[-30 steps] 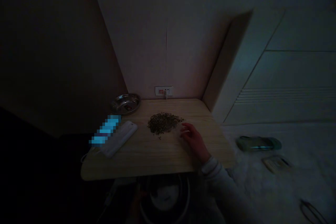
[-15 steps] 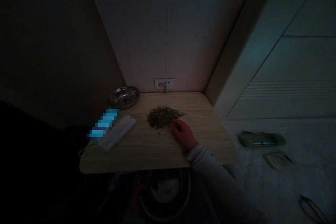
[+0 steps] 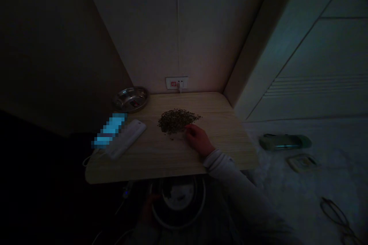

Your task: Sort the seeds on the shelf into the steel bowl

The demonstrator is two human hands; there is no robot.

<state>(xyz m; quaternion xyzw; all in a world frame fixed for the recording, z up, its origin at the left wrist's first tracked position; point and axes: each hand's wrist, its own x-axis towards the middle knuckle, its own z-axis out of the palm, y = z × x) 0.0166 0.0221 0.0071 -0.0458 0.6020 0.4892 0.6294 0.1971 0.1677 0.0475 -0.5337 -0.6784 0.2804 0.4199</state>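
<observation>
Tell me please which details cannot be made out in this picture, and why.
All in the head view:
- Right hand: too dark and small to show whether it pinches anything.
- Left hand: shadow hides how it meets the basin.
- Basin's far rim: hidden by the table.
- Glowing screen: pixelated.

My one view looks out from my head, facing forward and tilted down across the table (image 3: 161, 162) to the wall (image 3: 149, 30) and its socket (image 3: 176, 83). It sits close above me, so my right sleeve (image 3: 230, 172) runs up from the lower edge, and my right fingers (image 3: 189, 129) fall near the middle. Below the table's near edge it looks down steeply into a round vessel (image 3: 184, 228); on the right it takes in a pale panel (image 3: 330, 49).
</observation>
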